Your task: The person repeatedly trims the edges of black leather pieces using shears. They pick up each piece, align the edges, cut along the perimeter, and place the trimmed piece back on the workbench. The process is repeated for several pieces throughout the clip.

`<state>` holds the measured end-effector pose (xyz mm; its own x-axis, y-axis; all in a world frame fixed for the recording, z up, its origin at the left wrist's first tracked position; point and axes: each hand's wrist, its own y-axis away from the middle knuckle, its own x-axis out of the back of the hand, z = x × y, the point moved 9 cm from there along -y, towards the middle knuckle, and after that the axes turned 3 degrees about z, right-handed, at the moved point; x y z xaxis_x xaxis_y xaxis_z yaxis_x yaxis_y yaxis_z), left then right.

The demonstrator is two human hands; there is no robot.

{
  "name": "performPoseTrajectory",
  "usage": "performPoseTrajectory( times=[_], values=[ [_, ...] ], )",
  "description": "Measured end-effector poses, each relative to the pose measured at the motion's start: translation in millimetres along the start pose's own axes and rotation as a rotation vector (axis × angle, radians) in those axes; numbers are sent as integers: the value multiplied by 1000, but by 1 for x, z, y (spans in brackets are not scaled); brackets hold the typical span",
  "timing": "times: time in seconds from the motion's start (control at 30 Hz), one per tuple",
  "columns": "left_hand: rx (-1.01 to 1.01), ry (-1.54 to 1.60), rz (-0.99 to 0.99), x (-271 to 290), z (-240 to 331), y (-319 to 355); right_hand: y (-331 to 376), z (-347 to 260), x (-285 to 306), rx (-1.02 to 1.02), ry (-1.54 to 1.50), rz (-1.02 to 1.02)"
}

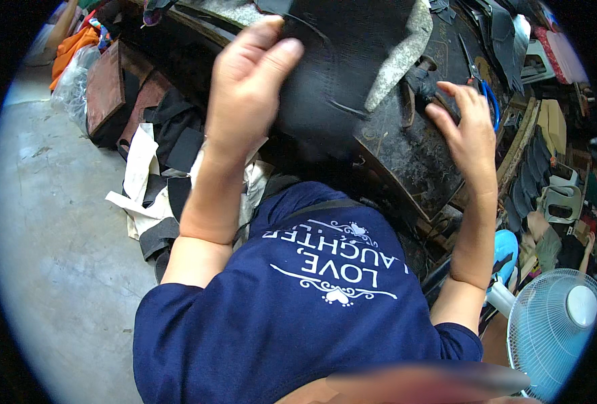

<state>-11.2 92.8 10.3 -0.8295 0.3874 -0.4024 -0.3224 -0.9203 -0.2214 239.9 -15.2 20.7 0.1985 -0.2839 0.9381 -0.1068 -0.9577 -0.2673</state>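
Observation:
My left hand pinches the left edge of a black leather-like sheet, with the thumb on top. The sheet hangs over the near edge of a dark, worn workbench. A pale grey speckled strip shows along the sheet's right side. Over the bench on the right is my right hand, fingers apart and nothing in them. Just left of its fingertips lies a small dark object whose kind I cannot make out. Scissors with blue handles lie beyond that hand, partly hidden by it.
Black and white scraps are heaped left of my legs, beside a brown board and a clear plastic bag. A fan stands close at the lower right. Dark cut pieces line a rack on the right.

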Motion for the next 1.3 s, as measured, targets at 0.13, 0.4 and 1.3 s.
performPoseTrajectory(
  times=[0.13, 0.4, 1.3],
  values=[
    [111, -48, 9, 45, 7, -14, 12, 6, -3, 23, 165, 141],
    [-18, -309, 75, 46, 30, -12, 15, -140, -32, 583, -414, -264],
    [23, -917, -192, 9, -20, 2, -9, -15, 17, -168, -457, 268]
  ],
)
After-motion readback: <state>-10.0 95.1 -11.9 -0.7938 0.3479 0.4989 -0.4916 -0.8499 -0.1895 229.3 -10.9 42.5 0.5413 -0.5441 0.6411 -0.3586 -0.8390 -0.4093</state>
